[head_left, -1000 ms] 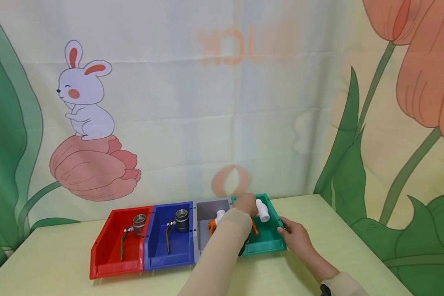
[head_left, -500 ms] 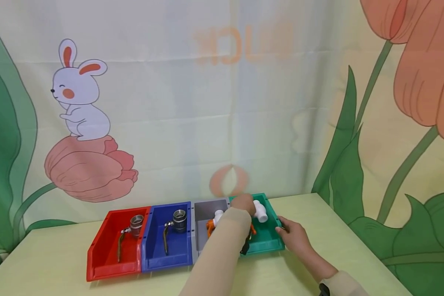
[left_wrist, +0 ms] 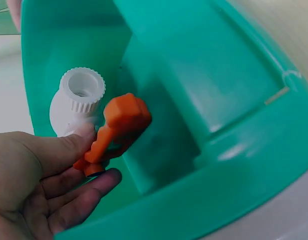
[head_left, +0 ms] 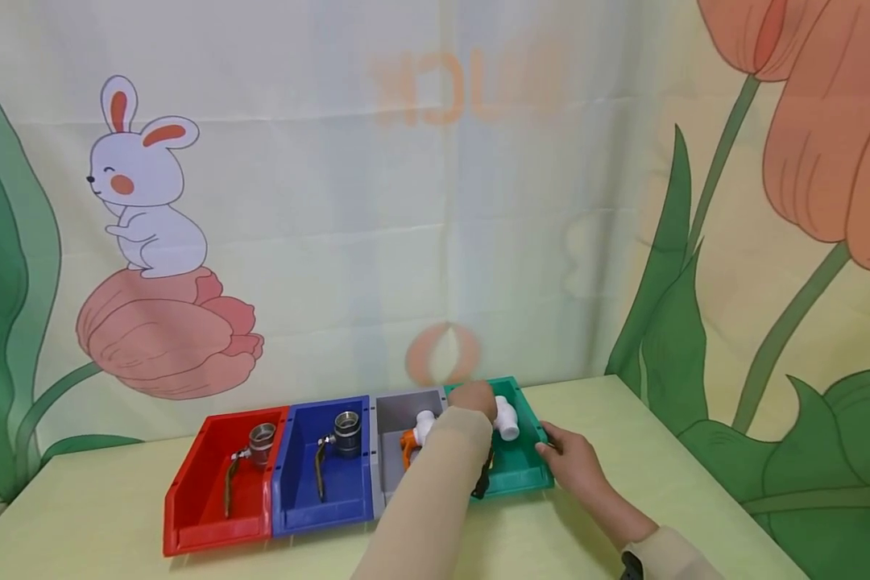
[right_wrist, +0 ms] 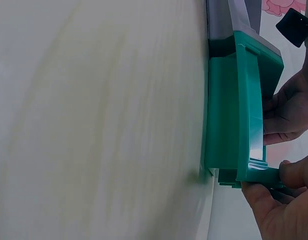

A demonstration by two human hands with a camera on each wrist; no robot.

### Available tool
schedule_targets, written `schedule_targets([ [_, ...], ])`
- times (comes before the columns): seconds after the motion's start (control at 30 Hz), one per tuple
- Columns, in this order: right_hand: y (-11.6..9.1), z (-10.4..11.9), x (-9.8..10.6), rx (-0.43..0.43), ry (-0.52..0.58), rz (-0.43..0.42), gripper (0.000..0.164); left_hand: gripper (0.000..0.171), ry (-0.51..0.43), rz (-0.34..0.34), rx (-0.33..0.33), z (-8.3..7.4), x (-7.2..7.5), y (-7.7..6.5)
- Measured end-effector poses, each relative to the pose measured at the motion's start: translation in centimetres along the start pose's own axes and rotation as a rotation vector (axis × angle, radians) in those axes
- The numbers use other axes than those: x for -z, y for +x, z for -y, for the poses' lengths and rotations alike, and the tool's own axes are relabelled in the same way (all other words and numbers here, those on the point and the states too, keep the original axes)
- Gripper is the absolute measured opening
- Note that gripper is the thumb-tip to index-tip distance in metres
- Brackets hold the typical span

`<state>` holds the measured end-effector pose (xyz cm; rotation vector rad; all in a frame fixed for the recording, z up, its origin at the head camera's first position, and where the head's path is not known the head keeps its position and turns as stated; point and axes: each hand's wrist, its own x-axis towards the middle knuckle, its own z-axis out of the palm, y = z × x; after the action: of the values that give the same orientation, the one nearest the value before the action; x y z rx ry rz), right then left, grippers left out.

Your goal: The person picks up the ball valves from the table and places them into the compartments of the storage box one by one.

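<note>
My left hand (head_left: 474, 399) reaches into the green bin (head_left: 518, 481). In the left wrist view its thumb and fingers pinch a white plastic ball valve (left_wrist: 78, 100) close to the orange handle (left_wrist: 124, 117); the index finger is mostly hidden. The valve's ribbed round opening faces the left wrist camera. In the head view the white valve body shows just right of the hand, and its handle is hidden. My right hand (head_left: 578, 466) grips the green bin's right side wall, thumb on the rim and fingers outside, as the right wrist view also shows.
Left of the green bin are a grey bin (head_left: 391, 455) with another white valve (head_left: 424, 424), a blue bin (head_left: 333, 515) and a red bin (head_left: 221, 532). The blue and red bins each hold a metal valve (head_left: 347, 433). A printed curtain (head_left: 333, 242) hangs behind the table (head_left: 80, 499).
The orange handle that showed right of my left wrist is now hidden behind it. The bins have shifted slightly left in the head view. My right hand keeps its hold on the bin.
</note>
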<state>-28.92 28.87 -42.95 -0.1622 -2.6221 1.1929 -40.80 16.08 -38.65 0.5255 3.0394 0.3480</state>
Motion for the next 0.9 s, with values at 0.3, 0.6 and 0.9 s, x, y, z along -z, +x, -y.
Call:
schedule_targets([
  [0.3,-0.1,0.0,0.0,0.007,0.008,0.0,0.043,0.015,0.12,-0.027,0.015,-0.6,-1.0,-0.2],
  [0.6,0.1,0.2,-0.5,0.027,0.022,-0.004,0.042,0.012,0.227,-0.025,0.025,-0.3,-1.4,-0.5],
  [0.9,0.1,0.0,-0.5,0.021,0.001,0.009,0.043,0.02,0.256,-0.053,0.037,-0.5,-2.6,-0.1],
])
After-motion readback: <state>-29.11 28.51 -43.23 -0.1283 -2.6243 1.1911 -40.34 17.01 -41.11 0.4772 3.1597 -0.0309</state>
